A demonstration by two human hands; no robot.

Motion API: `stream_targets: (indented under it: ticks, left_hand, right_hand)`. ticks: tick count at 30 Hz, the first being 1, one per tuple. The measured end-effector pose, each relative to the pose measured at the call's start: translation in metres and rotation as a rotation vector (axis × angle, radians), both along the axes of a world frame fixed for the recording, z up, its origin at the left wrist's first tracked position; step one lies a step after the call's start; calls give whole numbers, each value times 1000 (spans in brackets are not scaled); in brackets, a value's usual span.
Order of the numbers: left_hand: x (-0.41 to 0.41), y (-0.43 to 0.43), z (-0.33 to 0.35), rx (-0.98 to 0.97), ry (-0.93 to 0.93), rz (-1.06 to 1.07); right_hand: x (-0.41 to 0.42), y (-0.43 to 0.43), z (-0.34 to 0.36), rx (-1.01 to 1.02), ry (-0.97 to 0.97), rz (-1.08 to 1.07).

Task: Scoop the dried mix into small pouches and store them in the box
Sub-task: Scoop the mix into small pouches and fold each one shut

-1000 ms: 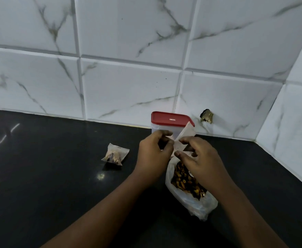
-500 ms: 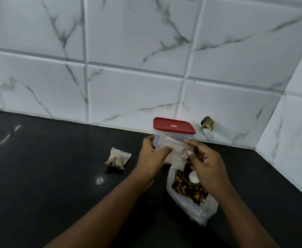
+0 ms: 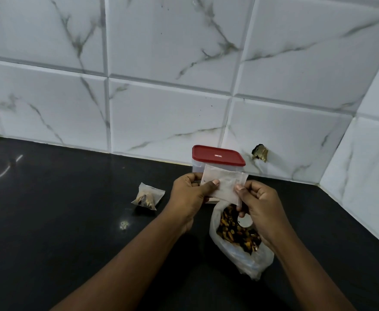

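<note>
- I judge the step in hand to be readying a fresh pouch. An empty pouch (image 3: 223,185) is held up above the open plastic bag (image 3: 251,263) of dried mix (image 3: 231,230), in front of the box (image 3: 217,169).
- My left hand (image 3: 190,191) pinches the pouch's left end, thumb on the front. My right hand (image 3: 258,203) pinches its right edge, other fingers curled.
- The pouch faces me flat. Its long axis runs left to right, dipping slightly to the right. I cannot tell which edge is the mouth.
- Next I would need to part the mouth and hold it open for scooping. A white round piece (image 3: 245,221) in the bag may be the scoop.
- One filled pouch (image 3: 148,196) lies on the countertop (image 3: 60,221), and the box's red lid (image 3: 217,154) is on.
</note>
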State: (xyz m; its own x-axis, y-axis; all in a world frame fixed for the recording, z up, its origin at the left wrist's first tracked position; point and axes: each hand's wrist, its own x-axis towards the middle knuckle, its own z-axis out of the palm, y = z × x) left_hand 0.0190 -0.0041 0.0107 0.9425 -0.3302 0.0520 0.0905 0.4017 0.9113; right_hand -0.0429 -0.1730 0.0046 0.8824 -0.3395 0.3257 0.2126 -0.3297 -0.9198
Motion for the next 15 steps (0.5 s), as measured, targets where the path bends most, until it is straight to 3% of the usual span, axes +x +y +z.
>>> stream_targets:
  ticks: [9, 11, 15]
  left_hand:
    - [-2, -5, -5, 32, -16, -45]
    - [-1, -6, -8, 37, -12, -23]
    - [8, -4, -13, 37, 29, 16]
  right_hand:
    - [-3, 5, 0, -337, -70, -208]
    - [-4, 5, 1, -272, -66, -191]
    - [1, 3, 0, 68, -67, -111]
